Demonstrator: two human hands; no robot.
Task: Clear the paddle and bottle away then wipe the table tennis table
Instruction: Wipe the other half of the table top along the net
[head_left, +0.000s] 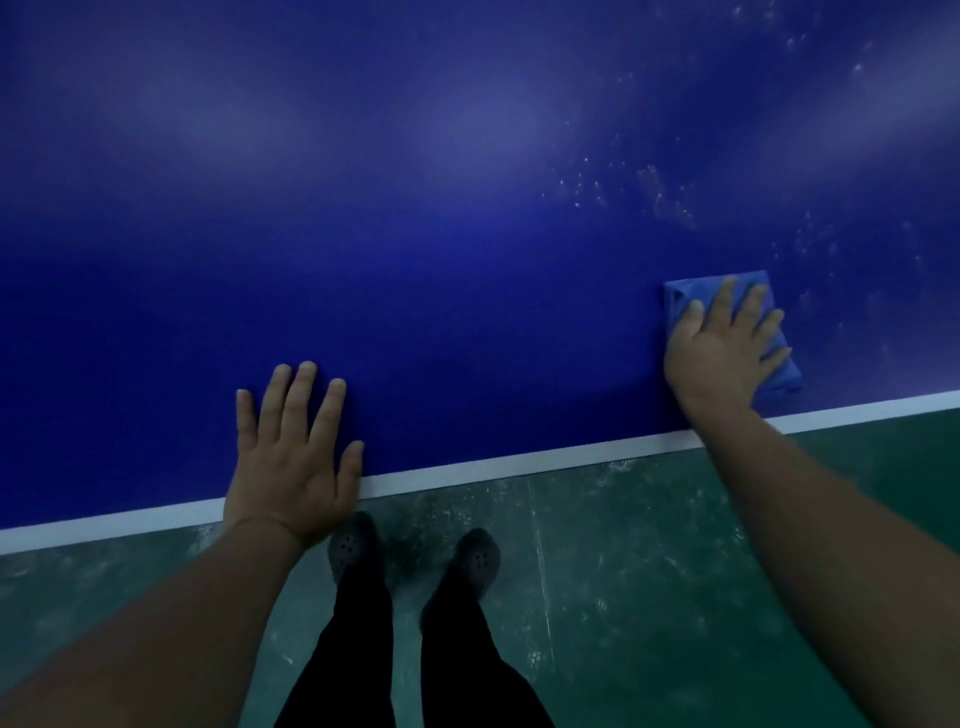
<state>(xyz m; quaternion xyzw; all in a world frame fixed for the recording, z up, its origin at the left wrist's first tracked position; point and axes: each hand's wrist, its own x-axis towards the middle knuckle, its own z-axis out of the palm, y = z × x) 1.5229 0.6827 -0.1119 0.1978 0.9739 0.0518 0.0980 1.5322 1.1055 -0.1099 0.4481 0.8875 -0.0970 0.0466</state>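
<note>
The table tennis table (467, 291) is filling most of your view, its blue top running up to the white edge line (519, 465) nearest you. Pale specks (660, 200) are lying scattered over the top toward its right side. Your right hand (722, 345) is pressing a folded blue cloth (782, 364) flat against the top just inside that line, fingers spread and straight. Your left hand (296, 457) is resting palm down at the table's edge, well apart from the cloth, fingers straight and holding nothing. Below the edge, your dark shoes (353, 545) are standing on the scuffed green floor (649, 571).
</note>
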